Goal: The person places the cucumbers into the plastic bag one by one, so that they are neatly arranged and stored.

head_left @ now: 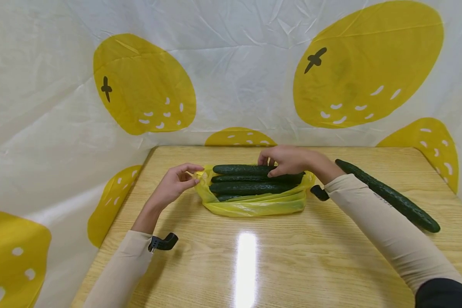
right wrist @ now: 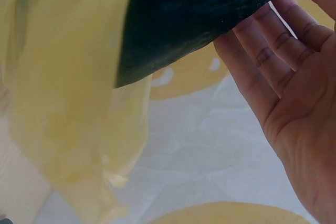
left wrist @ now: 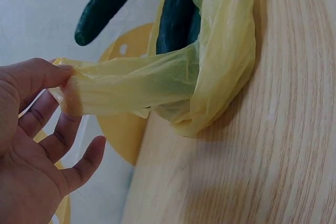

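Observation:
A yellow plastic bag (head_left: 254, 208) lies on the table with several dark green cucumbers (head_left: 250, 188) side by side in its open mouth. My left hand (head_left: 172, 183) pinches the bag's left handle (left wrist: 131, 80) between thumb and fingers, pulling it taut in the left wrist view. Over the bag's far side, my right hand (head_left: 290, 160) grips the rearmost cucumber (head_left: 238, 170) near its right end. In the right wrist view, thumb and fingers close around this cucumber (right wrist: 184, 30), and part of it is hidden behind yellow plastic.
Another cucumber (head_left: 392, 196) lies slantwise on the wooden table (head_left: 200, 265), to the right, partly hidden by my right sleeve. A white sheet (head_left: 235, 85) printed with yellow fruit shapes hangs behind the table and along its left side.

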The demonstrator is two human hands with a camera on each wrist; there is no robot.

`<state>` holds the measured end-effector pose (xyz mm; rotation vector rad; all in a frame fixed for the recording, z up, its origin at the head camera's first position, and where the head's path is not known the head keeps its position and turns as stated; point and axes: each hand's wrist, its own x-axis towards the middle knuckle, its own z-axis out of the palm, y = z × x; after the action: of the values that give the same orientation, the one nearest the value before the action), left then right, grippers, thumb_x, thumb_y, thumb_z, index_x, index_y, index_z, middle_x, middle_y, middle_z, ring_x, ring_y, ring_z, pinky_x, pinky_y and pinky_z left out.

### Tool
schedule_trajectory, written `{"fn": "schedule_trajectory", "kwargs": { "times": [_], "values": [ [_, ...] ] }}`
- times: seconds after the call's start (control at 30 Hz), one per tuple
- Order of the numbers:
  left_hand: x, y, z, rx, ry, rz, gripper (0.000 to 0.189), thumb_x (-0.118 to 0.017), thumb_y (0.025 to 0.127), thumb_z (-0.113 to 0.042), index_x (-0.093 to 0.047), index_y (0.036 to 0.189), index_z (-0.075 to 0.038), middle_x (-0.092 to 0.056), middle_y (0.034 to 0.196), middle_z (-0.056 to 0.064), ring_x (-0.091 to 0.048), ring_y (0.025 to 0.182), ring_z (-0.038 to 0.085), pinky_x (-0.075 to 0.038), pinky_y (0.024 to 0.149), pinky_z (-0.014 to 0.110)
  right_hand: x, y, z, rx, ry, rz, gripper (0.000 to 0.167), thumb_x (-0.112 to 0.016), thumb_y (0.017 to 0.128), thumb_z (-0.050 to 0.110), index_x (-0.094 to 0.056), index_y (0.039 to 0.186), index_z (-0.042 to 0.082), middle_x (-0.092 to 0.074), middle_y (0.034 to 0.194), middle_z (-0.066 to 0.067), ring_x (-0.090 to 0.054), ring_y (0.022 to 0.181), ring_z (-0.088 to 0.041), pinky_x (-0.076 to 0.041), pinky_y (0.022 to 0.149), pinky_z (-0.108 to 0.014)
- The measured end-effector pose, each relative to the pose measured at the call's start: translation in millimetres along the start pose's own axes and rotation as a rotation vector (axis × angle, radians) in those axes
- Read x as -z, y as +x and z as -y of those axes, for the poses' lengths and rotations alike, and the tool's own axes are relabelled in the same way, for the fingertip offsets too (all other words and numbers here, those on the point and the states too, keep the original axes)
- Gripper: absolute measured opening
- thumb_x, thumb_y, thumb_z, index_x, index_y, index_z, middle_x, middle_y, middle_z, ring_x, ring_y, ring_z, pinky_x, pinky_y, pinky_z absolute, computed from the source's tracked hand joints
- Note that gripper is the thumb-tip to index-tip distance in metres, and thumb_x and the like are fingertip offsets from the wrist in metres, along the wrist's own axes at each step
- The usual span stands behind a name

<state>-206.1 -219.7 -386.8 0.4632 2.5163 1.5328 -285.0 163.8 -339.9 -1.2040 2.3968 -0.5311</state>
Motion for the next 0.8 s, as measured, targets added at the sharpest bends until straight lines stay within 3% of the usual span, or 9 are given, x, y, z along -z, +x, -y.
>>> {"fn": "schedule_trajectory", "kwargs": {
  "times": [0.2,0.43,0.8],
  "values": [
    [-0.5,-2.0,-0.4,-0.004,0.005,0.000,0.033,-0.068,0.099,-0.017,-0.066,0.132,-0.013,-0.063,0.119,0.010,-0.063,0.090,0.035,-0.053,0.086,0.049,-7.7,4.2,0.0,0.001,-0.041,0.004,0.033,-0.073,0.095,0.016,-0.062,0.126,0.011,-0.064,0.123,-0.005,-0.064,0.110,-0.025,-0.051,0.095,-0.047],
    [-2.0,-2.5,1.8,-0.015,-0.012,-0.004,0.033,-0.068,0.099,-0.015,-0.066,0.132,-0.011,-0.063,0.119,0.008,-0.059,0.094,0.052,-0.052,0.086,0.055,-14.4,9.4,1.8,0.005,-0.068,0.012,0.034,-0.074,0.094,0.018,-0.063,0.126,0.011,-0.065,0.122,-0.003,-0.063,0.108,-0.023,-0.052,0.094,-0.045],
    [-2.7,-3.3,6.1,-0.033,-0.014,-0.004,0.033,-0.068,0.099,-0.014,-0.066,0.131,-0.011,-0.063,0.118,0.009,-0.059,0.094,0.054,-0.053,0.085,0.052,-24.5,15.5,-1.0,-0.008,-0.101,-0.008,0.034,-0.074,0.095,0.025,-0.065,0.126,0.015,-0.066,0.121,0.000,-0.063,0.110,-0.020,-0.052,0.094,-0.044]
  ]
}}
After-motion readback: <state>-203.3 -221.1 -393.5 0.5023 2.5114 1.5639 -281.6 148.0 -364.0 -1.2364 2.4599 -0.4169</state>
